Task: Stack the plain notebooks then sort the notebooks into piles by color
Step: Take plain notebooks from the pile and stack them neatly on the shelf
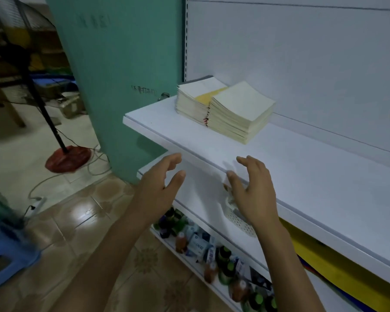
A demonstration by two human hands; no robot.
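1. Two bare hands hover at the front edge of the white shelf (302, 158): left hand (160, 188) and right hand (254, 190). Each grip is wide, fingers spread and loosely bent, holding nothing.
2. Surroundings: green pillar (122, 64) at the shelf's 9 o'clock; fan stand with red base (68, 158) on the floor beyond; blue stool (7, 255) at 7 o'clock. Lower shelves carry bottles (212, 251); a white perforated basket (236, 218) is partly hidden by the right hand.
3. Notebooks: at 12 o'clock of the hands, well apart, at the shelf's left end. The front cream stack (241, 109) touches the rear stack (194, 95), which shows a yellow cover (208, 97).
4. Both sit cornerwise, one corner toward 6 o'clock. Long axis: cannot tell.
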